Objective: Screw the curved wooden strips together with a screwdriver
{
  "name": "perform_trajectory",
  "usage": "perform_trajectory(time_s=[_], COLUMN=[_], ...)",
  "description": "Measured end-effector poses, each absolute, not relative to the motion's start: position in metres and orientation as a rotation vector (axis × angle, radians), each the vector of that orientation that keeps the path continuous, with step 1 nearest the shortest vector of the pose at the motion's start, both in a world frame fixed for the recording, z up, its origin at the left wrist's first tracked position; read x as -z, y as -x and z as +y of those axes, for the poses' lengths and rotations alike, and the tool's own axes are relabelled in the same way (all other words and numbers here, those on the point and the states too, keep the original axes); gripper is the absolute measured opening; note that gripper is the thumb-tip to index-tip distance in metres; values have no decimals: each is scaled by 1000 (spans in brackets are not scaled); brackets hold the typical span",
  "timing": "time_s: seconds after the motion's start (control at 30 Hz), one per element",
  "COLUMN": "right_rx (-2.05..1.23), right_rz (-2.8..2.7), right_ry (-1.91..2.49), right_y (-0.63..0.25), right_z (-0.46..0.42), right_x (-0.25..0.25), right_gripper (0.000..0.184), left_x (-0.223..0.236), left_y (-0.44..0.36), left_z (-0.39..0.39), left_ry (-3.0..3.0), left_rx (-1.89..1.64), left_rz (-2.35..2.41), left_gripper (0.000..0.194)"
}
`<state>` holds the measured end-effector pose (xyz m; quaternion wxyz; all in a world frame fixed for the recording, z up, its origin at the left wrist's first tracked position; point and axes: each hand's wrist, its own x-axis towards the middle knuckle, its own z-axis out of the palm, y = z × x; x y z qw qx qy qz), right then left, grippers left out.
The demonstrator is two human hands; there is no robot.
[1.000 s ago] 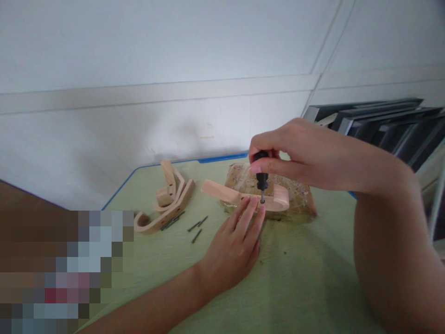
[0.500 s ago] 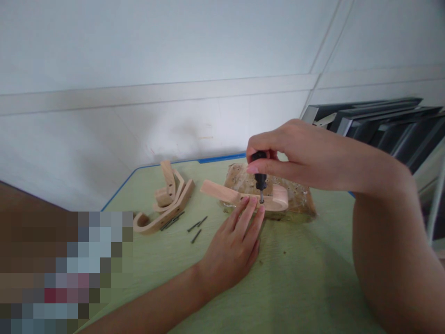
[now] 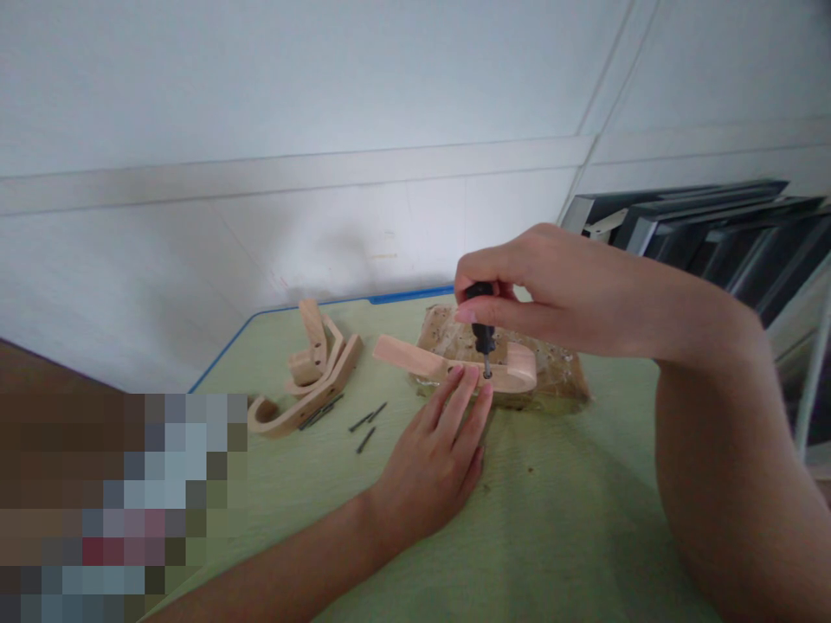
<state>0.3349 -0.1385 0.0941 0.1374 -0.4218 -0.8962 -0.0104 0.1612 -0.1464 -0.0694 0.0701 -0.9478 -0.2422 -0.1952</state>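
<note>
My right hand (image 3: 519,277) is closed around the black handle of a screwdriver (image 3: 481,333), which stands nearly upright. Its tip meets a hole or screw head in a pale wooden hook (image 3: 415,356). Flat on that hook, beside the tip, rest the stretched-out fingertips of my left hand (image 3: 434,441); its thumb is hidden. Under the hook lies a brown block wrapped in clear film (image 3: 558,368), its top dotted with small holes.
Several more wooden hooks (image 3: 325,394) lie grouped at the left on the green table (image 3: 551,519). Dark screws (image 3: 366,439) are scattered near them. A white wall (image 3: 325,242) rises behind the table, and dark framed panels (image 3: 714,234) lean at the right.
The screwdriver handle and my right hand have shifted very slightly left. My left hand and the hook stay in place.
</note>
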Motion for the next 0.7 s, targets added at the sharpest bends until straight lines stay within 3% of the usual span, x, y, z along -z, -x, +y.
perform_trajectory(time_s=[0.7], right_rx=[37], right_rz=[-2572], right_ry=[1237], right_y=[-333], right_z=[-139], right_x=[-93], right_gripper=[24], left_x=[68], left_y=[-162], left_z=[-147], left_ry=[2850], left_rx=[574], left_rz=[-738], left_gripper=[58])
